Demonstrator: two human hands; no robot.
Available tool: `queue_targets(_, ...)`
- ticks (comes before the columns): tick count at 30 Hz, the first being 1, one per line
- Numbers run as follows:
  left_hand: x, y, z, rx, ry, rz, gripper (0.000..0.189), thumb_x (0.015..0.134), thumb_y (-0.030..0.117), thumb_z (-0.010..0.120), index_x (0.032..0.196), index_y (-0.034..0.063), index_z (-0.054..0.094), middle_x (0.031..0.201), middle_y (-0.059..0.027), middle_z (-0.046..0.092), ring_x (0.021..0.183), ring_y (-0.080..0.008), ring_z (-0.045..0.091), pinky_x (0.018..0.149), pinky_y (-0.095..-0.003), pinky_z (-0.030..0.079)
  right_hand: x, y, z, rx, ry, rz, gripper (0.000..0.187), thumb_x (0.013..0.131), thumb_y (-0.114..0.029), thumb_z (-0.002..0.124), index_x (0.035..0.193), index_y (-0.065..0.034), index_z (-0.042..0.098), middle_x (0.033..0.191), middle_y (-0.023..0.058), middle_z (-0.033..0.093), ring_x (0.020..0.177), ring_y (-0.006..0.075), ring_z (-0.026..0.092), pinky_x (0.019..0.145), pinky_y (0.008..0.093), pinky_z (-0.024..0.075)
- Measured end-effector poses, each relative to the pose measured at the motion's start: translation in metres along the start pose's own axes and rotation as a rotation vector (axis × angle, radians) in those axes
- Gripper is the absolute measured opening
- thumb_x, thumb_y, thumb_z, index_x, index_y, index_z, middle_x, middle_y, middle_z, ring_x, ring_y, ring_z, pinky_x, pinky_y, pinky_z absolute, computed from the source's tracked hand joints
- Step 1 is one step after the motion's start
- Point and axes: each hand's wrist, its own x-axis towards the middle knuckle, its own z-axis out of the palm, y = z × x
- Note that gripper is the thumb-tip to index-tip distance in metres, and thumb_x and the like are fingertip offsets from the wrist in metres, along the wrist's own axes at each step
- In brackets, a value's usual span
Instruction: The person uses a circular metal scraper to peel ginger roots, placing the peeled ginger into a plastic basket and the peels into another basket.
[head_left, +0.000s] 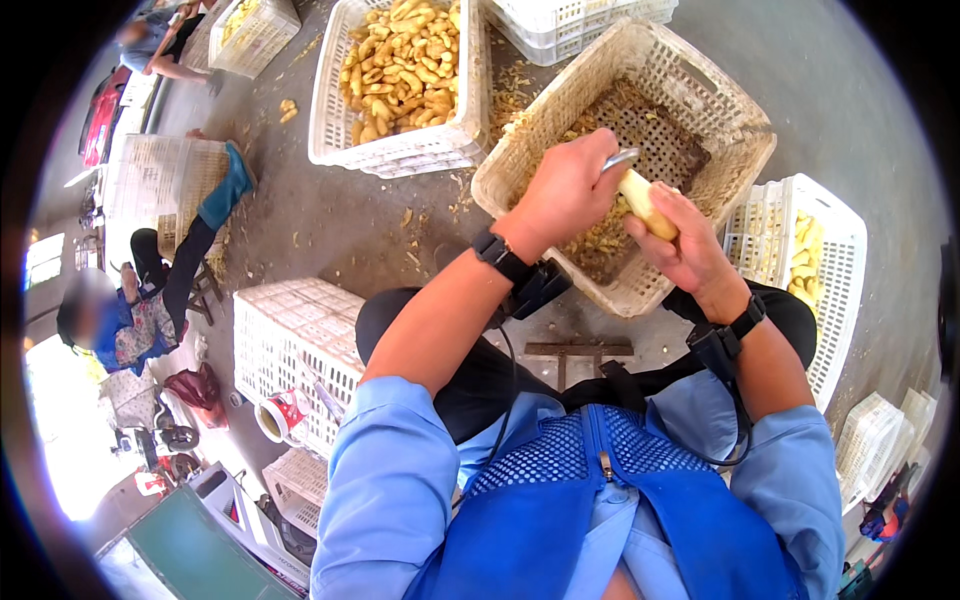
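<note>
My left hand (562, 187) grips a metal-bladed peeler (621, 158), its blade close to the upper end of a pale yellow peeled vegetable (643, 201). Fingers and thumb of my right hand (686, 244) hold the lower end of that long vegetable. Both hands are over a dirty white perforated plastic crate (731, 112), tilted before my knees. Peelings (596, 251) lie along its inside. Whether the blade touches the vegetable I cannot tell. Each wrist carries a black strap with a small device and a cable.
Ahead stands a crate (326, 112) of unpeeled brownish-yellow vegetables (405, 67). Peeled ones (806, 255) fill part of a crate (844, 277) at my right. An upturned crate (300, 315) at my left bears a paper cup (281, 416). A seated person (142, 322) is farther left.
</note>
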Motion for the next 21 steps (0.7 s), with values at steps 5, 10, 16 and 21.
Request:
queue_targets(5, -0.024, -0.036, 0.001, -0.008, -0.011, -0.156, 0.012, 0.092, 0.016, 0.061, 0.088, 0.0044, 0.059, 0.068, -0.0159, 0.058, 0.062, -0.0315, 0.059, 0.058, -0.0427, 0.046, -0.016, -0.036, 0.006, 0.089, 0.024, -0.16, 0.046, 0.101, -0.039, 0.053, 0.132, -0.0043, 0.052, 0.081, 0.0036, 0.062, 0.045, 0.0005, 0.034, 0.039, 0.0159, 0.0263)
queue_targets(10, -0.007, 0.024, -0.019, -0.005, 0.095, -0.137, 0.014, 0.092, 0.016, 0.069, 0.094, 0.0028, 0.063, 0.076, -0.0076, 0.062, 0.064, -0.0168, 0.059, 0.059, -0.0325, 0.048, -0.018, -0.038, 0.01, 0.174, -0.008, -0.014, 0.05, 0.098, -0.04, 0.058, 0.129, -0.0026, 0.055, 0.086, 0.0065, 0.061, 0.053, 0.0044, 0.042, 0.043, 0.0168, 0.0306)
queue_targets(16, -0.001, 0.07, -0.03, -0.628, 0.179, -0.213, 0.022, 0.097, 0.02, 0.068, 0.104, -0.0007, 0.066, 0.087, 0.0, 0.067, 0.075, -0.0052, 0.059, 0.064, -0.0223, 0.048, -0.014, -0.03, 0.011, 0.123, -0.062, -0.002, 0.04, 0.096, -0.038, 0.06, 0.118, -0.0049, 0.056, 0.087, 0.0067, 0.058, 0.072, 0.0073, 0.051, 0.055, 0.0189, 0.0376)
queue_targets(21, -0.004, 0.077, -0.027, -0.518, 0.18, -0.28, 0.018, 0.095, 0.019, 0.065, 0.09, 0.0023, 0.064, 0.071, -0.0021, 0.059, 0.067, -0.0085, 0.051, 0.06, -0.0286, 0.044, -0.01, -0.022, 0.016, -0.094, 0.005, -0.139, 0.028, 0.098, -0.032, 0.06, 0.111, -0.0081, 0.053, 0.092, 0.0061, 0.058, 0.071, 0.0046, 0.046, 0.057, 0.0178, 0.0353)
